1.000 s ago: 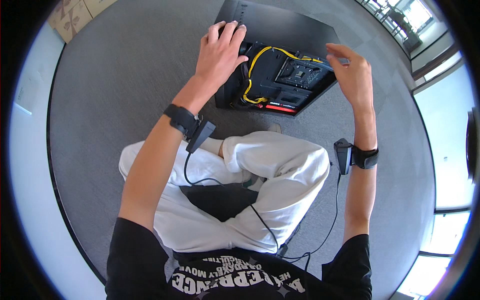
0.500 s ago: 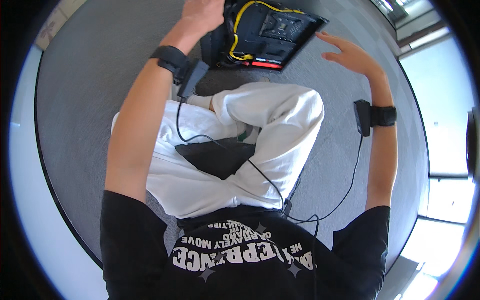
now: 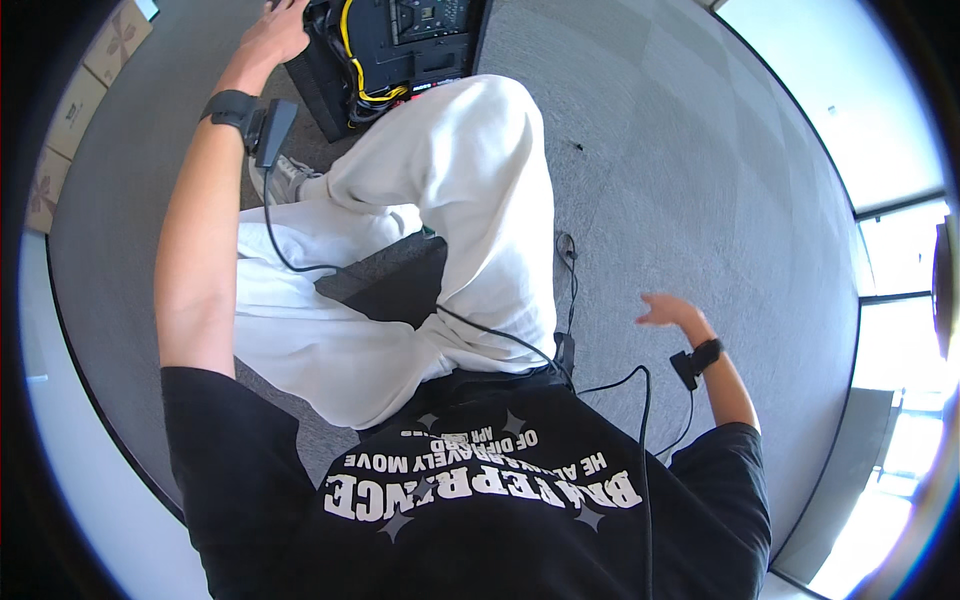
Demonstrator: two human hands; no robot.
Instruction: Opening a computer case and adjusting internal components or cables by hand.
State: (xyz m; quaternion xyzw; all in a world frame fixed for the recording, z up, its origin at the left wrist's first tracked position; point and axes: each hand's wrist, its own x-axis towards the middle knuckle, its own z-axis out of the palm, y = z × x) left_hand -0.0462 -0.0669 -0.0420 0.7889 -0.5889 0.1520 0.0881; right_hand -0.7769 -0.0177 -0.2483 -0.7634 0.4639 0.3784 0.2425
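At the top stands a black computer case (image 3: 442,57) with its side open, showing yellow cables (image 3: 350,45) and dark interior fittings. My left hand (image 3: 284,30) is at the case's upper left corner, its fingers bent over the edge. My right hand (image 3: 665,310) is out low at the right, away from the case over the grey carpet, fingers apart and holding nothing. Each wrist carries a black strapped device (image 3: 275,130) with a cable.
My legs (image 3: 480,170) in white trousers are crossed below the case. Black cables (image 3: 570,270) and a small dark object (image 3: 579,147) lie on the carpet (image 3: 700,180). Cartons (image 3: 110,45) stand at the left, and bright panels line the right.
My right hand has left the case's right edge and swung down and outward. The case appears higher and further left in view, my left hand still at it; my raised knee now overlaps its lower edge.
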